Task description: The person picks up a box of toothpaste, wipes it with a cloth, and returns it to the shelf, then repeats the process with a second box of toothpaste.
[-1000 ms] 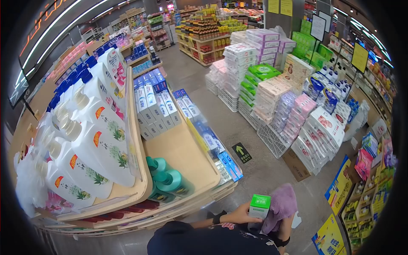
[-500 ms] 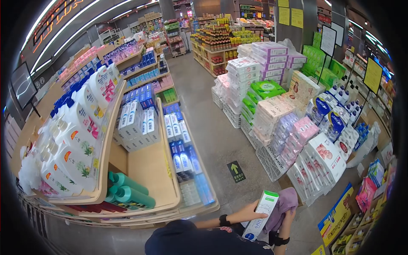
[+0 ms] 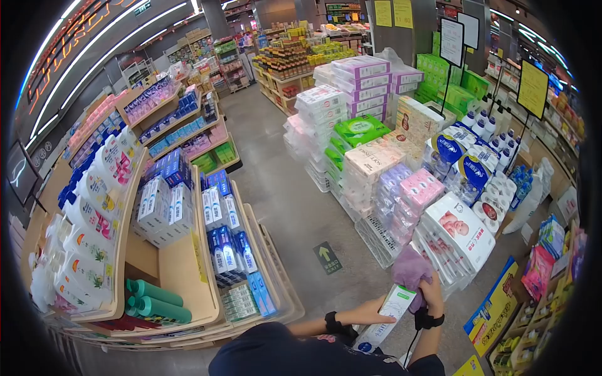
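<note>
In my left hand (image 3: pixel 375 312) is a long white toothpaste box (image 3: pixel 396 302) with a green end and printed characters. It tilts upward, my fingers closed around its side; its lower end lies near my dark sleeve. My right hand (image 3: pixel 431 293) grips a bunched purple cloth (image 3: pixel 411 268), which hangs just beyond the box's green end and overlaps it in this view. Black straps circle both wrists.
To the left, a wooden shelf (image 3: pixel 207 276) holds boxed toothpaste, green bottles (image 3: pixel 160 301) and white pump bottles (image 3: pixel 88 250). Stacked tissue packs (image 3: pixel 458 232) stand at right on white crates. A floor exit sign (image 3: pixel 327 258) marks the grey aisle between.
The view has turned right, so shelves and stacks shift left. My right hand has raised the purple cloth above the box's green end. My left hand still holds the box.
</note>
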`<state>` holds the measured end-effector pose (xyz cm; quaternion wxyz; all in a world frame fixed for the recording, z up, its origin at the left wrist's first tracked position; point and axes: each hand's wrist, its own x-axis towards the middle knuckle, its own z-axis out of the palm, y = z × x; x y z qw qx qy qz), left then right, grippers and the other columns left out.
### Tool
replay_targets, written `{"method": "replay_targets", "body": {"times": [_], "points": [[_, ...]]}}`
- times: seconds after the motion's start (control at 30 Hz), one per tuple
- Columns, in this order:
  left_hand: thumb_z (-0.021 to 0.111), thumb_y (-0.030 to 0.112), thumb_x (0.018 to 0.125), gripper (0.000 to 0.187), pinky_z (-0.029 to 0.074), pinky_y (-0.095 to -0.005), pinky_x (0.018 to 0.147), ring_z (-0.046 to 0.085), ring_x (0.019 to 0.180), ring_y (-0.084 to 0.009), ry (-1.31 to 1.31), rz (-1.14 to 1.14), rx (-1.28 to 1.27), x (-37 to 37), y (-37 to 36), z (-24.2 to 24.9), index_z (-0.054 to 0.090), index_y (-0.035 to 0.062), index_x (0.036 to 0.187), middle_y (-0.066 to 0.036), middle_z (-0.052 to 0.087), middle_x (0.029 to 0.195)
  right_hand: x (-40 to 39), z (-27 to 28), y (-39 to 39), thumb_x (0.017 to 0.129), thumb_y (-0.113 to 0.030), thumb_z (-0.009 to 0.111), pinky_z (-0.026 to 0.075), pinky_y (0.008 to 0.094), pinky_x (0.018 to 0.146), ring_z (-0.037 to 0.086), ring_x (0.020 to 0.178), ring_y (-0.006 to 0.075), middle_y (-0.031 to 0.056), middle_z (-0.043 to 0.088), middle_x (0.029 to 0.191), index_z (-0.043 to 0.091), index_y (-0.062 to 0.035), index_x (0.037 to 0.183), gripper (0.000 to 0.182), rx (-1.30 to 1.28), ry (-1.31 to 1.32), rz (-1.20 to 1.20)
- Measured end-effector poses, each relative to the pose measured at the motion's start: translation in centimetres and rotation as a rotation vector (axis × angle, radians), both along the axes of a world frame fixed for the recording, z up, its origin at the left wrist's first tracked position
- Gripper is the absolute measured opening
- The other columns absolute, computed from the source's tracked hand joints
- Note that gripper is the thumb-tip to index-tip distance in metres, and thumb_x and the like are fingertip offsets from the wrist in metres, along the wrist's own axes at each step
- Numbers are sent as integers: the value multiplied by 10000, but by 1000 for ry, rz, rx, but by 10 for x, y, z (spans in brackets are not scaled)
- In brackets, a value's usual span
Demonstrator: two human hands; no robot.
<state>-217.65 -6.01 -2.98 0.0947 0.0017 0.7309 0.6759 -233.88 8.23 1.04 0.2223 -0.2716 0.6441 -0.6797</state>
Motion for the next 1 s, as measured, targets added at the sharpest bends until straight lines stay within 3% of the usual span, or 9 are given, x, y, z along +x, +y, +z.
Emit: {"method": "replay_targets", "body": {"times": [0.33, 0.43, 0.5, 0.53, 0.6, 0.7, 0.77, 0.9, 1.0], "points": [[603, 316, 910, 629, 420, -318, 934, 511, 1101, -192, -12, -170, 92, -85, -63, -9, 327, -6, 1374, -134, 515, 1246, -80, -24, -42, 729, -57, 552, 456, 254, 734, 582, 830, 109, 31, 652, 911, 628, 34, 1026, 320, 111, -118, 38], [569, 314, 933, 565, 438, -316, 888, 529, 1013, -182, -307, -138, 212, -123, -117, 9, 365, -6, 1351, -117, 519, 1205, -115, -37, -79, 740, -74, 542, 454, 251, 719, 578, 813, 107, 26, 649, 894, 632, 38, 1008, 305, 129, -69, 67], [534, 314, 950, 546, 450, -318, 848, 530, 941, -183, -177, 193, 228, -147, -152, 19, 354, -7, 1353, -110, 518, 1170, -143, -46, -108, 752, -91, 541, 460, 255, 727, 582, 811, 114, 29, 649, 895, 629, 39, 1011, 303, 184, -8, 107], [534, 314, 950, 546, 450, -318, 848, 530, 941, -183, -163, 197, 233, -161, -170, 18, 354, -7, 1353, -110, 518, 1170, -148, -32, -132, 753, -97, 546, 462, 257, 728, 583, 812, 116, 28, 649, 895, 628, 39, 1012, 304, 189, -22, 116], [533, 345, 941, 549, 464, -327, 837, 556, 970, -222, 242, 545, -202, -194, -208, 10, 396, -38, 1310, -157, 520, 1199, -171, -31, -172, 762, -107, 546, 463, 260, 724, 585, 811, 117, 28, 648, 889, 629, 36, 1005, 294, 181, 3, 134], [560, 328, 922, 534, 409, -354, 937, 524, 1061, -281, 507, 487, -304, -239, -274, 19, 430, -39, 1288, -179, 493, 1240, -214, -45, -237, 770, -111, 543, 462, 264, 720, 583, 815, 115, 34, 646, 882, 631, 30, 997, 281, 289, 42, 183], [580, 308, 904, 485, 346, -366, 1007, 480, 1136, -316, 529, 458, -288, -258, -312, 39, 487, -18, 1251, -178, 509, 1231, -222, -15, -289, 779, -116, 544, 458, 263, 684, 581, 779, 112, 32, 640, 846, 630, 24, 984, 263, 249, 16, 237], [603, 253, 886, 419, 358, -355, 995, 485, 1158, -262, 536, 391, -454, -284, -390, 50, 527, 39, 1237, -137, 557, 1189, -246, -17, -382, 787, -120, 553, 428, 252, 596, 558, 693, 91, 16, 623, 776, 626, 21, 944, 223, 165, 63, 418], [624, 226, 869, 391, 414, -293, 919, 536, 1046, -172, 384, 316, -146, -286, -439, 53, 544, 24, 1194, -103, 582, 1124, -256, -15, -436, 802, -127, 545, 434, 249, 605, 559, 711, 82, 18, 626, 785, 629, 22, 931, 215, 280, 93, 508]]}}
